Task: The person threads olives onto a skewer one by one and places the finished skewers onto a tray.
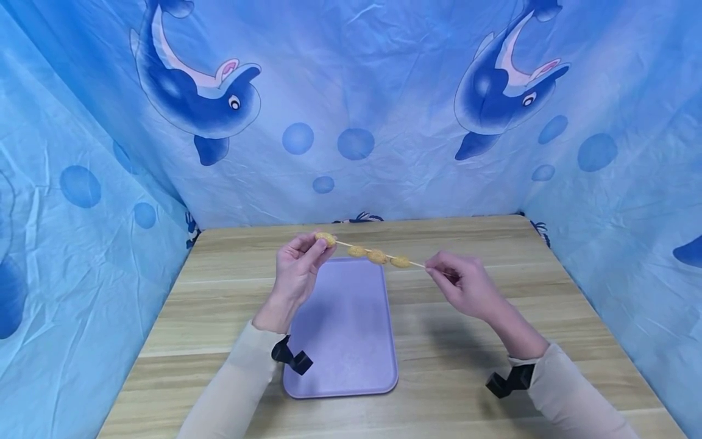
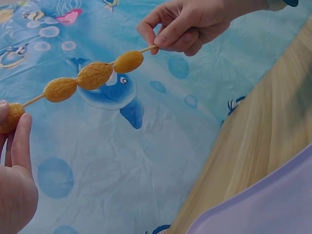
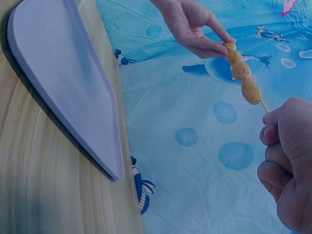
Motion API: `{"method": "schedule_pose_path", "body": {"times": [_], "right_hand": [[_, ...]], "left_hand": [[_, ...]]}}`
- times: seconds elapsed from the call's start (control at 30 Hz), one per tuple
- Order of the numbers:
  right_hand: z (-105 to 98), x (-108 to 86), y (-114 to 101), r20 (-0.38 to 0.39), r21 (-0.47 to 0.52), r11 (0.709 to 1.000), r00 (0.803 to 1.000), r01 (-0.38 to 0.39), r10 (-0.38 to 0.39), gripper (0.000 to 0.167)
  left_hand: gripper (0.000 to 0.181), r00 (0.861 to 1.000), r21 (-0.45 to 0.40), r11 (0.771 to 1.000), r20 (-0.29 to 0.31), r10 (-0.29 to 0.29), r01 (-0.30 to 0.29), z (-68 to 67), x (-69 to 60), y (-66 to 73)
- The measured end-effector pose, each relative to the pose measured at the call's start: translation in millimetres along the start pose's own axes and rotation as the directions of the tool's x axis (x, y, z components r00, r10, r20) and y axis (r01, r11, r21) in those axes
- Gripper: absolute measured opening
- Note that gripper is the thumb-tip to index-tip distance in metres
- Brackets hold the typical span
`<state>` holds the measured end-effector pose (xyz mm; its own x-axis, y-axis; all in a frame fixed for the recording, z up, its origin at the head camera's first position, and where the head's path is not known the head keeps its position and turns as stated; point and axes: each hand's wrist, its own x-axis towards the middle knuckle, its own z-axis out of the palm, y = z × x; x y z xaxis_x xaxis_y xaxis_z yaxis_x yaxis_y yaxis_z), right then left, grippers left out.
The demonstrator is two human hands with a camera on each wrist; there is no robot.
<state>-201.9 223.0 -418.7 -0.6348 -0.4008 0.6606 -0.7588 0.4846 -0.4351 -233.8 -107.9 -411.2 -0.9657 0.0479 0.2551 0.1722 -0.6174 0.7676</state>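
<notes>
A thin wooden skewer (image 1: 418, 264) is held in the air above the table, between my two hands. Three wrinkled, golden-brown oval food balls (image 2: 95, 75) sit along its middle, close together. At the skewer's far left end is another golden-brown ball (image 1: 326, 238), which my left hand (image 1: 298, 265) pinches between thumb and fingers. From that ball a short bare length of stick runs to the other three. My right hand (image 1: 459, 281) pinches the bare right end of the skewer. That end slopes slightly lower than the left in the head view.
Below the hands, a lilac rectangular tray (image 1: 351, 347) lies on the wood-grain table (image 1: 208, 317). Blue cloth with dolphins (image 1: 351, 73) hangs at the back and both sides. Black cameras (image 1: 293, 358) are strapped to both wrists.
</notes>
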Motion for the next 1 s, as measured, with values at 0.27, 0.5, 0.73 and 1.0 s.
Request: {"method": "schedule_pose_path", "body": {"times": [0.27, 0.5, 0.73, 1.0], "right_hand": [[1.7, -1.0, -0.4, 0.016, 0.004, 1.000, 1.000, -0.006, 0.006, 0.022], [2.0, -1.6, 1.3, 0.028, 0.015, 1.000, 0.999, -0.019, 0.019, 0.023], [3.9, -1.5, 2.4, 0.019, 0.021, 1.000, 1.000, -0.007, 0.007, 0.025], [5.3, 0.7, -0.9, 0.020, 0.022, 1.000, 1.000, -0.013, 0.012, 0.025]], "left_hand": [[0.018, 1.000, -0.015, 1.000, 0.014, -0.023, 0.024, -3.4, -1.0, -2.4], [0.020, 0.999, -0.041, 0.998, 0.031, -0.036, 0.037, -2.9, -0.6, -3.5], [0.015, 0.998, -0.051, 0.998, 0.055, -0.033, 0.036, -3.5, -1.2, -4.8], [0.013, 0.997, -0.056, 0.998, 0.072, -0.039, 0.043, -7.0, -1.1, -7.4]]}}
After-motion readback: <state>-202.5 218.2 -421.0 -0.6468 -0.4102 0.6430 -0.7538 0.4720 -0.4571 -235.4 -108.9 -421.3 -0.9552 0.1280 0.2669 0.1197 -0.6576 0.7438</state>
